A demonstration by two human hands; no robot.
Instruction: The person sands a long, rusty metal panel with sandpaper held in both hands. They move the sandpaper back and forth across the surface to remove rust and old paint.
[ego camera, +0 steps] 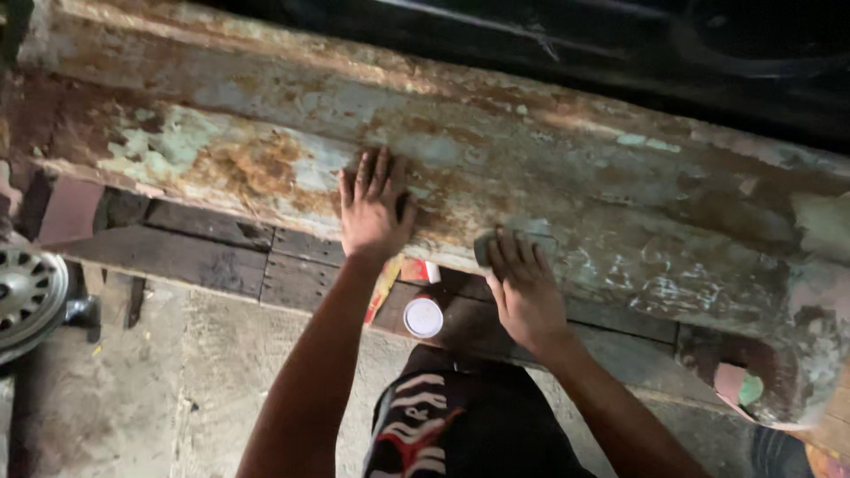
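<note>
Right hand [524, 288]: grip pressed onto grey sanding block [485, 244], block under fingertips on near edge of rusty panel [575, 168]. Left hand [372, 208]: fingers spread flat on panel, left of block.

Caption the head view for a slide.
Left hand flat on rusty panel; right hand presses sanding block.
</note>
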